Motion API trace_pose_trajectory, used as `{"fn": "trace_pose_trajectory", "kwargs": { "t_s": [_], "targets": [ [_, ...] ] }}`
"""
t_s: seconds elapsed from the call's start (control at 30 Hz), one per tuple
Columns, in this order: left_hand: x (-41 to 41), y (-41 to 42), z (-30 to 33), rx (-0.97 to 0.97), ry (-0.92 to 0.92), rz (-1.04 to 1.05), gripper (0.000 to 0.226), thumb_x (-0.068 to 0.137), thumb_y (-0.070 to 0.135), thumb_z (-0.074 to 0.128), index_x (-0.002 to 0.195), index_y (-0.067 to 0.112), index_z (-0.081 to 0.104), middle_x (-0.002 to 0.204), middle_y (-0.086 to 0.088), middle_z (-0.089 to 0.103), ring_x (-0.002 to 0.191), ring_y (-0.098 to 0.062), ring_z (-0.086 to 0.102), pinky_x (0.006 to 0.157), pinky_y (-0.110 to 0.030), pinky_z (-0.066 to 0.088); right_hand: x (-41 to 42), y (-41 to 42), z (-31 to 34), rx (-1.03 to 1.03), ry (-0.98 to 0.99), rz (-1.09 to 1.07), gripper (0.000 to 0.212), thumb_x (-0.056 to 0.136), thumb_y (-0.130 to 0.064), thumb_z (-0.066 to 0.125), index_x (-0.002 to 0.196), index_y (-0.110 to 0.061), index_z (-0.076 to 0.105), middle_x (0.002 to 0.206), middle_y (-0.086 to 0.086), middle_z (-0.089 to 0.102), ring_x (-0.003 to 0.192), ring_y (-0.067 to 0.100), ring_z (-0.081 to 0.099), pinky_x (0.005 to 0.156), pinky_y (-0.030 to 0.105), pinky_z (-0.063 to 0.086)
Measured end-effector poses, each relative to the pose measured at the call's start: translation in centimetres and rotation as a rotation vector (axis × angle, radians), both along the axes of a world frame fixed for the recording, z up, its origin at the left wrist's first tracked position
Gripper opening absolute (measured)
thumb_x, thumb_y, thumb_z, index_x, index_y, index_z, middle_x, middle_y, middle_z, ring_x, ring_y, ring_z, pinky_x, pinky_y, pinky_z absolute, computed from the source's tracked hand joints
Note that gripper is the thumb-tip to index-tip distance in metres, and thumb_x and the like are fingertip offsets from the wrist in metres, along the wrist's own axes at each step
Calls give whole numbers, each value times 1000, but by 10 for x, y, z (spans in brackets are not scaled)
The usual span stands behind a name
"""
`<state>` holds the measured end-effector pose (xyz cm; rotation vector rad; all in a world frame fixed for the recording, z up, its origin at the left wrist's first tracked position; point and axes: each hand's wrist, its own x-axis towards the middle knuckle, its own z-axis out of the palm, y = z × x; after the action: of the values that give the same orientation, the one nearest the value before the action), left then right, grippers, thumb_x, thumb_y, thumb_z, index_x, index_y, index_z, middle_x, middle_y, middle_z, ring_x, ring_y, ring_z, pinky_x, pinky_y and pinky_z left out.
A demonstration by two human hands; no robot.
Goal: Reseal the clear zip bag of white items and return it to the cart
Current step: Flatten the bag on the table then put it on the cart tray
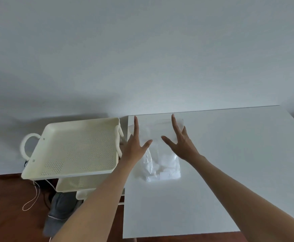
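A clear zip bag (pixel 162 165) with white items in its lower half lies flat on the white table (pixel 230 163), its mouth end toward the far edge. My left hand (pixel 135 144) rests flat on the bag's upper left part, fingers stretched out and thumb spread. My right hand (pixel 179 140) lies flat on the upper right part, fingers pointing to the far edge. Neither hand grips the bag. The cream cart (pixel 72 147) stands just left of the table, its perforated top tray holding nothing.
Lower cart shelves (pixel 72 184) show beneath the top tray. A grey cloth item (pixel 62 212) and a thin cord (pixel 32 198) lie on the dark wooden floor under the cart. A plain white wall stands behind.
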<state>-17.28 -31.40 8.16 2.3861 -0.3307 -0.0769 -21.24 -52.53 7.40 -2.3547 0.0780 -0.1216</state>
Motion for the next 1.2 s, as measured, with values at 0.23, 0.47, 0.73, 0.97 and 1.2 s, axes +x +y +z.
{"fn": "trace_pose_trajectory", "kwargs": {
  "t_s": [0.23, 0.47, 0.73, 0.97, 1.2],
  "targets": [
    [25, -26, -47, -55, 109, -38, 102, 89, 66, 58, 147, 58, -26, 166, -5, 27, 137, -40, 49, 103, -54, 48, 17, 0, -48, -24, 172, 69, 95, 93, -67, 52, 151, -57, -23, 168, 14, 21, 135, 46, 50, 106, 55, 47],
    [18, -26, -86, 40, 373, -63, 101, 92, 62, 57, 150, 53, -25, 136, -21, 61, 105, -41, 70, 96, -50, 55, 5, 5, -83, -101, 438, 42, 88, 95, -73, 40, 152, -55, -24, 150, 23, 40, 123, 46, 56, 98, 52, 46],
    [-26, -8, -123, 153, 522, -79, 98, 95, 63, 51, 154, 44, -25, 150, -18, 48, 129, -38, 56, 105, -47, 47, -52, 27, -121, -188, 470, -14, 83, 98, -66, 42, 161, -44, -6, 130, 14, 36, 74, 28, 56, 71, 38, 54],
    [-48, -13, -125, 596, 57, 35, 70, 105, 52, 30, 162, 16, 11, 157, -19, 29, 141, -37, 35, 115, -46, 34, -72, 40, -132, -547, 186, -200, 72, 100, -61, 43, 161, -26, 29, 169, 18, 16, 142, 38, 40, 107, 49, 38],
    [-43, -36, -153, 507, 16, -168, 60, 110, 34, 21, 161, 4, 8, 170, -13, 1, 158, -26, -4, 128, -37, -2, -37, 50, -150, -500, 185, 11, 58, 110, -32, 30, 164, -15, 18, 172, 4, 10, 159, 24, 8, 126, 44, 19]
  ]
}}
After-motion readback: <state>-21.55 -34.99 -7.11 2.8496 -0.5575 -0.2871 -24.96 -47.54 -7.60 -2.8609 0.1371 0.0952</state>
